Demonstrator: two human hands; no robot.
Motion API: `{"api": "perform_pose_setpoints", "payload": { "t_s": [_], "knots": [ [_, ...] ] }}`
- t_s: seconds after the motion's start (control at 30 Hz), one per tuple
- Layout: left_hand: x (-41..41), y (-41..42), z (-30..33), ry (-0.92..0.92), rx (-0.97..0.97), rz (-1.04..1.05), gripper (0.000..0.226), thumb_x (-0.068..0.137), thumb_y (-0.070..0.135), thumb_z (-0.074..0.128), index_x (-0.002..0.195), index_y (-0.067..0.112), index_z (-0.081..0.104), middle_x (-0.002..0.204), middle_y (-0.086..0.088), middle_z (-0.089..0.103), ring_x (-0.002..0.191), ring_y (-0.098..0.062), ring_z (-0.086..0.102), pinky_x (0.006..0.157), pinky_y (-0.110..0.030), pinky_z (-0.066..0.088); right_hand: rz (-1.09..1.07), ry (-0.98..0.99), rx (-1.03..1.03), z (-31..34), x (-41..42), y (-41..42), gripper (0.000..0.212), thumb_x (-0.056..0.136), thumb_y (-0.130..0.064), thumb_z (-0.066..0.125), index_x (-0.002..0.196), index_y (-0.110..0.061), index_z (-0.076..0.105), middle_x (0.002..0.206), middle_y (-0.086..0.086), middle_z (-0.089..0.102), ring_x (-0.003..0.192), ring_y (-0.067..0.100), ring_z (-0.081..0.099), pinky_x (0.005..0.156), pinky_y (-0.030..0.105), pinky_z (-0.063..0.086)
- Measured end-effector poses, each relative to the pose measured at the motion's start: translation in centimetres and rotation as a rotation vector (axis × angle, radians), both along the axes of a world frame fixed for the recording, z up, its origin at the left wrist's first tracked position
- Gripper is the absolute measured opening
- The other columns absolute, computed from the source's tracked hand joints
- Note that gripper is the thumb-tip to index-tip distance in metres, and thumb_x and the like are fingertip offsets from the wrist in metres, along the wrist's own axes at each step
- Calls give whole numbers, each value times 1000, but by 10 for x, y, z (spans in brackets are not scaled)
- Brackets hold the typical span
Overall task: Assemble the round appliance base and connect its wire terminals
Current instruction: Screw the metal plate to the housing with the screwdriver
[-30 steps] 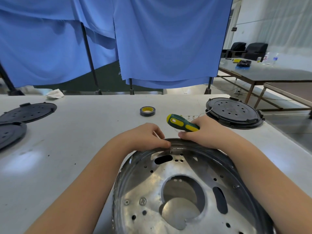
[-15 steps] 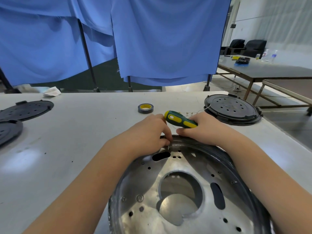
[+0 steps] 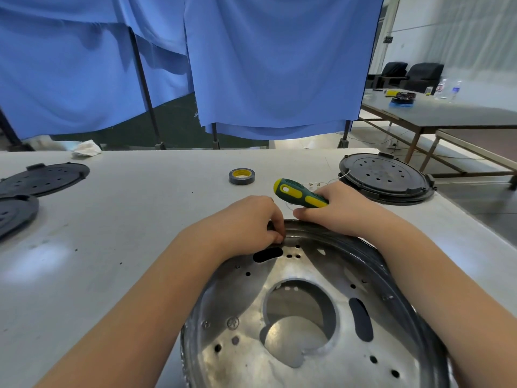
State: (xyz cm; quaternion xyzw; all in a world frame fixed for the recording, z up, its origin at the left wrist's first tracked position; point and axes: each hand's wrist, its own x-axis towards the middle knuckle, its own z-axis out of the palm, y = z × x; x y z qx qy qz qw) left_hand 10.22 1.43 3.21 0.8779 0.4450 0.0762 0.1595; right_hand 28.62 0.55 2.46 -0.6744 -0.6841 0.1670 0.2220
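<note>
Head view: round shiny metal appliance base (image 3: 307, 317), dished and pierced with holes and slots, fills lower centre of frame, tipped toward the camera on the white table (image 3: 126, 233). Likely stiff, fairly light, slick, thin at the edge; best held by the rolled rim. Left hand (image 3: 249, 222) at the far rim, fingertips curled, pinching something too small to identify. Right hand (image 3: 338, 208) clenched around the green-and-yellow screwdriver handle (image 3: 299, 193), resting against the same rim. Thin wires (image 3: 316, 184) just behind, mid-right.

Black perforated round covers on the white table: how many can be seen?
3. Two lie at the left edge, one behind the other, which is cut off by the frame. One lies far right, beyond the right hand.
</note>
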Motion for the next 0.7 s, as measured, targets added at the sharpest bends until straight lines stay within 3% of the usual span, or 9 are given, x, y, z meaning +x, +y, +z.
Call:
{"api": "perform_pose_setpoints", "payload": {
  "t_s": [0.2,0.4,0.7],
  "knots": [
    [-1,-1,2,-26,-4,20,11,87,22,67,94,26,75,104,4,65,97,-13,58,91,-31,49,-3,-10,-3,1,-1,-1,34,79,-46,69,59,-21,55,50,-4,45,48,10,43,49,25,30],
    [-6,-7,11,40,-46,36,40,89,3,48,102,28,75,114,5,66,101,-15,59,93,-27,48,-13,-5,-4,2,-2,-3,36,78,-46,69,58,-22,53,51,-4,43,47,10,42,49,25,30],
    [-1,-11,12,192,-68,16,45,91,3,47,117,33,68,124,1,61,106,-20,58,95,-33,49,5,89,10,11,-5,-9,33,75,-50,71,68,-18,63,51,-4,43,49,10,42,50,24,31]
  ]
}}
